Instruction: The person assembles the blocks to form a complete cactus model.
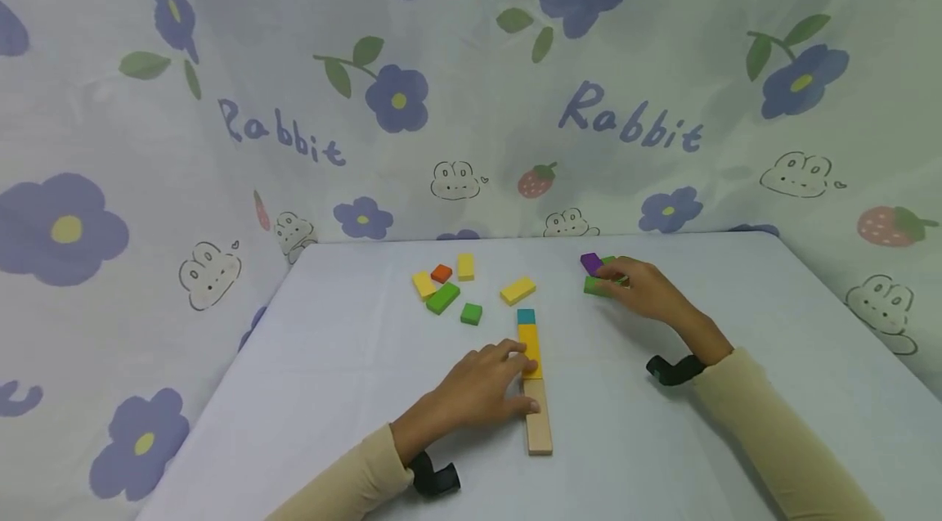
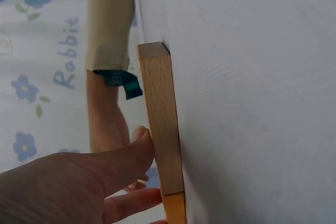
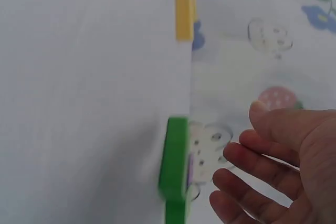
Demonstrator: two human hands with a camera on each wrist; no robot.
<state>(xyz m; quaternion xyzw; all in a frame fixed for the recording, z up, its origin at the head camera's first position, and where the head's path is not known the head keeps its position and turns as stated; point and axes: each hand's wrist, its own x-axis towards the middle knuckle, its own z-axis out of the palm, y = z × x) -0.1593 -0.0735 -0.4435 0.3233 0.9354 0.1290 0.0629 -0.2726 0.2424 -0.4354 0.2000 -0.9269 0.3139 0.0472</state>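
Left hand [image 1: 482, 382]: thumb and fingers are apart from one another. The thumb touches the side of a wooden block [image 1: 540, 433], a long, square-edged bar with bare, fine-grained faces; the fingertips rest at an orange-yellow block [image 1: 530, 337]. Both blocks lie in front of the person, end to end, with a short teal block [image 1: 526, 316] at the far end of the line.

Right hand [image 1: 640, 285]: fingers spread and gently bent, pinching nothing. In the right wrist view a gap shows between the fingertips and the front green block [image 1: 592, 285], a smooth painted bar with crisp edges. A purple block [image 1: 591, 263] and a rear green block [image 1: 607, 260], partly hidden by the hand, sit just beyond it.

Edges and spacing: the table [image 1: 294, 390] wears a smooth white cloth and ends at a printed curtain [image 1: 500, 136]. A wide strip of cloth separates the line from the right-hand group. The rear pieces lie near the far edge.

Count, further loose pieces: three yellow blocks [image 1: 518, 290], one orange-red block [image 1: 441, 273], one longer green block [image 1: 443, 298] and one small green block [image 1: 472, 313]. Count, line: three visible pieces. Count, right-hand group: three visible pieces.
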